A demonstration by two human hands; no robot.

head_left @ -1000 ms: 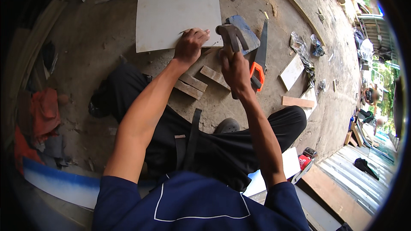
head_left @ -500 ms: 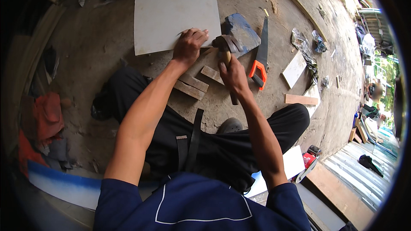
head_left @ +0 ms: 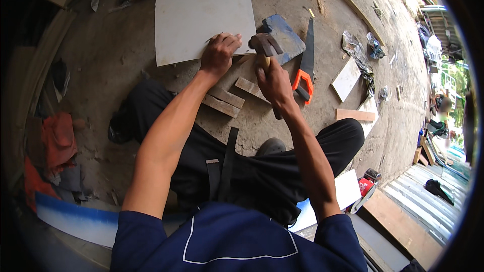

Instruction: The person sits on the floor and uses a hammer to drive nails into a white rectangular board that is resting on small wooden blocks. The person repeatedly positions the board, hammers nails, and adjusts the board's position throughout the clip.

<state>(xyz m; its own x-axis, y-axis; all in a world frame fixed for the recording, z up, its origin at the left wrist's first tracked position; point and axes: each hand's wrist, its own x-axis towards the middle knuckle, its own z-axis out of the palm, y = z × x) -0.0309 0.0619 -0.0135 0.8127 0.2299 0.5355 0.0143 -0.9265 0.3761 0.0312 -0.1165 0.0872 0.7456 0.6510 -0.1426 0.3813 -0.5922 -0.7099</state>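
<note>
My right hand [head_left: 275,81] is wrapped in a closed grip around the wooden handle of a hammer [head_left: 265,50]. The hammer's long axis runs from my fist up and slightly left, away from me, and its dark claw head sits just off the lower right corner of the pale square tile [head_left: 201,17], over the edge of a blue slab [head_left: 282,35]. The handle's butt pokes out below my fist toward my knee.

My left hand [head_left: 218,55] lies on the tile's near edge with the fingers curled and pressed together at the fingertips; whether they pinch something small I cannot tell. The tile lies flat on the concrete floor [head_left: 126,65], its near edge tilted a little across my view.

Short wood blocks [head_left: 224,100] lie on the floor beneath my wrists. A hand saw [head_left: 305,65] with an orange handle lies just right of the hammer, blade pointing away from me.

No container shows.

Against a second ago, the hammer head has come down closer to the tile corner, and my left hand has stayed on the tile edge.
</note>
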